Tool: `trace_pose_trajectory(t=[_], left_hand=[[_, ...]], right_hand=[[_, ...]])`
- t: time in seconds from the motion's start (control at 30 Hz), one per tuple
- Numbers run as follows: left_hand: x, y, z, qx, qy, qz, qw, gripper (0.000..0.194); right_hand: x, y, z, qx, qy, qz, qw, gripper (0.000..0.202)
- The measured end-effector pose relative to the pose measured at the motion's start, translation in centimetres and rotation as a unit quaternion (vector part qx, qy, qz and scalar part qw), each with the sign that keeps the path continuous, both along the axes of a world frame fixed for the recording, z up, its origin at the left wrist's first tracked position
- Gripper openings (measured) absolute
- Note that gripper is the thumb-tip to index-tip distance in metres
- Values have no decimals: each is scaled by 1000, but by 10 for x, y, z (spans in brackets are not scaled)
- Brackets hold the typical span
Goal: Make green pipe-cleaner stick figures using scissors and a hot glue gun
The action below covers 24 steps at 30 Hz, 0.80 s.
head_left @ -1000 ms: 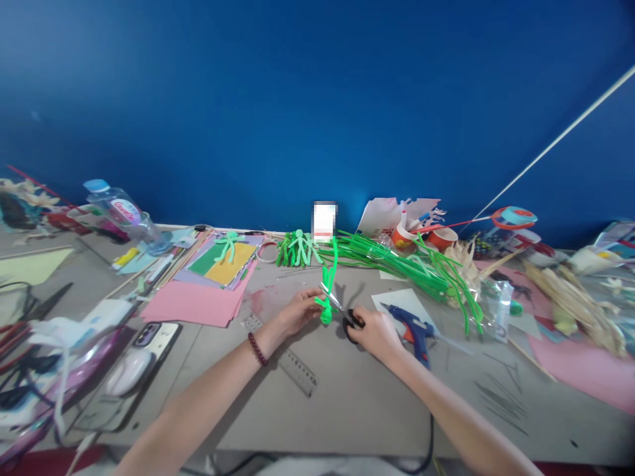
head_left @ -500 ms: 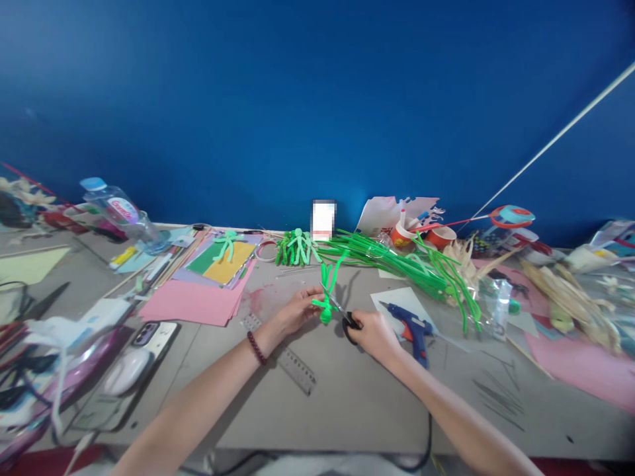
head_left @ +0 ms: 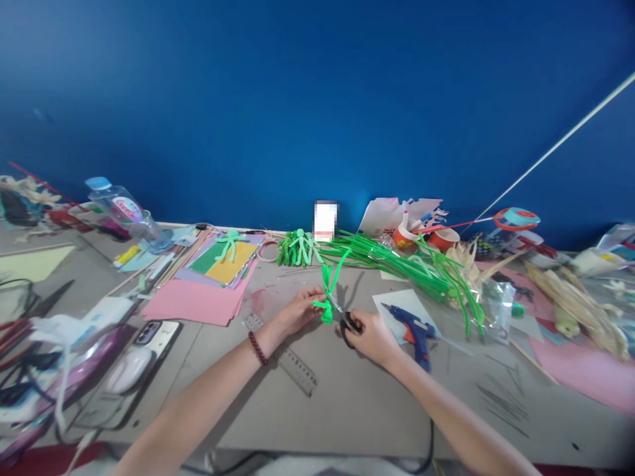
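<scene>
Over the middle of the table, my left hand pinches a green pipe cleaner figure by its side. The figure has a rounded lump at the bottom and long strands pointing up. My right hand grips black-handled scissors from the right, fingers in the loops. The scissor blades lie against the figure's strands; whether they are fully closed is too small to tell. Farther back, several finished-looking green pipe cleaner figures stand in a cluster, and a pale green one lies on coloured sheets.
A metal ruler lies below my left wrist. Right of my right hand rests a blue glue gun on white paper. Long green pipe cleaners are piled behind. At left are pink paper, a phone and a plastic bottle.
The scissors have shifted slightly, with their handle loops spread wider and the blades lower along the strands. My left hand still holds the figure. The whole view has moved a little.
</scene>
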<state>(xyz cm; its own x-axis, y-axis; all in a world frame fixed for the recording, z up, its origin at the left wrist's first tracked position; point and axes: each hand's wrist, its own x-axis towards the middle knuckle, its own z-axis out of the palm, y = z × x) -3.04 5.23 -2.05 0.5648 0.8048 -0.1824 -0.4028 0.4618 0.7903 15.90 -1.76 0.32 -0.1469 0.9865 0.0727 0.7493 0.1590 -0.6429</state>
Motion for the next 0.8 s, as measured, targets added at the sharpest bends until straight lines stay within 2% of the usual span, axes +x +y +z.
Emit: trace_pose_trajectory(t=[0.37,0.5,0.8], left_hand=[[-1,-1,1,-33,-6,29,999,25],[-1,-2,1,-29,-14,29,999,23],[1,-4,5,-15,-29,28,999,21]], right_hand=[[-1,2,-2,-21,50,2,999,38],[1,4,-4,-52,76,11,996,38],[1,1,-3,-48,87,1,995,40]])
